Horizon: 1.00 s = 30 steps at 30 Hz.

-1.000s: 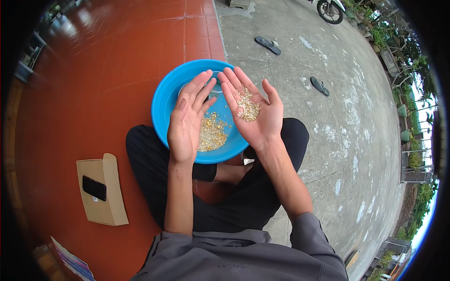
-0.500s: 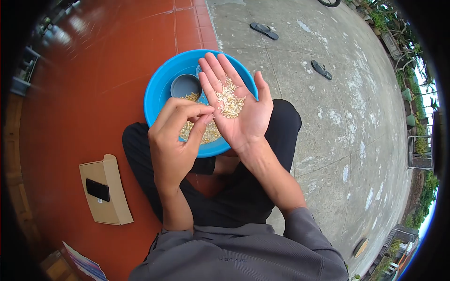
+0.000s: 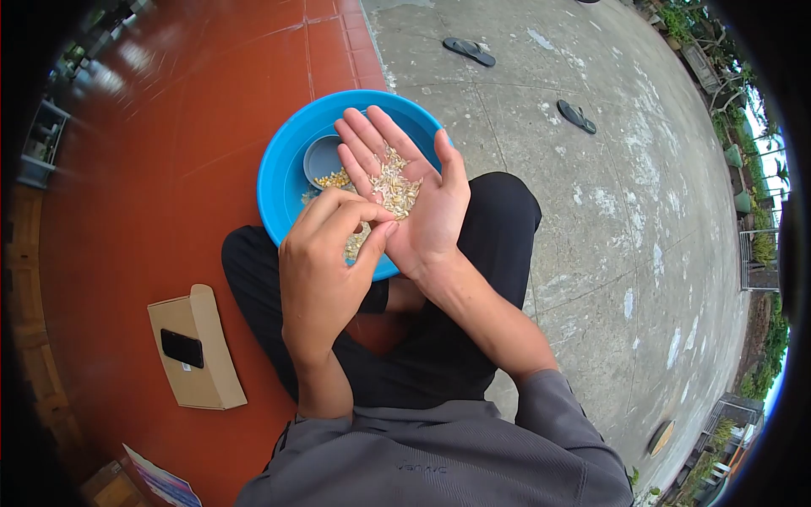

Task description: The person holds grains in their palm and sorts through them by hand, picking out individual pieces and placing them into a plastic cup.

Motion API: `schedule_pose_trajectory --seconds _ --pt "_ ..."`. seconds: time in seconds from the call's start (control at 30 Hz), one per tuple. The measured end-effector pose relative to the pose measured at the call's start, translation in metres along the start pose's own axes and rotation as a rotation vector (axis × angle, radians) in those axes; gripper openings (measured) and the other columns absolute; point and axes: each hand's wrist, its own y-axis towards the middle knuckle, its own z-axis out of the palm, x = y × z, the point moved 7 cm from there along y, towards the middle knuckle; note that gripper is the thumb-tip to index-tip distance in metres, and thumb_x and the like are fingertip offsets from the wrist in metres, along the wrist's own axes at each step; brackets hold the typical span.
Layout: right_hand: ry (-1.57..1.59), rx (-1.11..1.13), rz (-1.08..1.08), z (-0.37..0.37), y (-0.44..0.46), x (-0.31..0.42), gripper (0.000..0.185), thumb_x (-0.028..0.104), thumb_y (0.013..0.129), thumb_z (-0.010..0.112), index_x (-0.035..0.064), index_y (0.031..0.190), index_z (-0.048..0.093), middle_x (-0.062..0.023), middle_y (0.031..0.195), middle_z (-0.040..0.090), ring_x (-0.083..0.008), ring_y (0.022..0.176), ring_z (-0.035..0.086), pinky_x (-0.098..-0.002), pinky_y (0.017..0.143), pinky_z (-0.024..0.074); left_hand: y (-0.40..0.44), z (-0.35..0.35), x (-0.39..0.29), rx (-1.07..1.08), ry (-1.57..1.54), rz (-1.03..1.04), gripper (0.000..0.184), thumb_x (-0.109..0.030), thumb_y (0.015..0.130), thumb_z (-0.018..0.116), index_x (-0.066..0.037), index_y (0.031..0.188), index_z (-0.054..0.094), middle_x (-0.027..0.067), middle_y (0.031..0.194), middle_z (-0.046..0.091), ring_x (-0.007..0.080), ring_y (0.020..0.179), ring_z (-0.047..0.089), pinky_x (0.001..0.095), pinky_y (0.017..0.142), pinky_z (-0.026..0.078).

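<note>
A small heap of pale and yellowish grains (image 3: 395,188) lies on the upturned palm of my right hand (image 3: 427,211), whose fingers are stretched out. My left hand (image 3: 325,253) is closed in a pinch, thumb and forefinger at the lower edge of the heap; anything between the fingertips is too small to make out. Both hands are over a blue basin (image 3: 279,169). Inside it stands a grey bowl (image 3: 323,159), with yellow kernels (image 3: 334,180) at its near edge. More pale grains (image 3: 355,245) in the basin show partly behind my left hand.
A phone (image 3: 182,347) rests on a cardboard box (image 3: 211,363) on the red tiled floor (image 3: 152,220) to the left. Two flip-flops, one farther (image 3: 469,51) and one nearer (image 3: 576,117), lie on the concrete (image 3: 583,253). My crossed legs (image 3: 507,220) frame the basin's near side.
My right palm with the grains has shifted slightly left and down. The pinching left hand has moved slightly down and right, its fingertips now at the heap's lower edge.
</note>
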Motion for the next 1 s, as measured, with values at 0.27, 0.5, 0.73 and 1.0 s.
schedule_pose_trajectory --seconds 0.27,0.5,0.73,1.0 --pt "-0.037 -0.029 0.015 -0.009 0.002 -0.011 0.085 0.055 0.118 0.038 -0.0103 0.172 0.03 -0.0308 0.176 0.041 -0.0408 0.164 0.043 -0.0477 0.138 0.0379 -0.004 -0.002 0.006 0.087 0.063 -0.175 0.014 -0.01 0.094 0.086 -0.005 0.106 0.081 0.0086 0.103 0.075 0.0294 0.092 0.074 0.043 0.08 0.057" --pt "-0.059 -0.017 0.041 -0.014 0.005 -0.012 0.087 0.056 0.117 0.038 -0.011 0.172 0.03 -0.0315 0.176 0.041 -0.0422 0.164 0.043 -0.0482 0.138 0.0375 -0.002 0.005 0.012 0.102 0.033 -0.231 0.016 -0.01 0.095 0.085 -0.005 0.11 0.082 0.0092 0.104 0.075 0.0288 0.088 0.075 0.0427 0.078 0.058" --pt "-0.071 -0.024 0.055 -0.015 0.005 -0.012 0.086 0.056 0.117 0.037 -0.0115 0.17 0.034 -0.0331 0.174 0.043 -0.0429 0.163 0.044 -0.0486 0.137 0.0378 0.0 0.008 0.014 0.119 0.047 -0.185 0.017 -0.009 0.095 0.084 -0.006 0.111 0.083 0.0082 0.102 0.074 0.0291 0.089 0.075 0.0425 0.078 0.058" --pt "-0.091 -0.029 0.069 -0.011 0.002 -0.014 0.084 0.055 0.118 0.036 -0.0117 0.169 0.036 -0.0341 0.173 0.044 -0.0429 0.163 0.045 -0.048 0.137 0.038 0.001 0.006 0.012 0.101 0.105 -0.065 0.021 0.0 0.09 0.085 -0.005 0.11 0.086 0.0098 0.098 0.075 0.0229 0.081 0.075 0.0367 0.073 0.057"
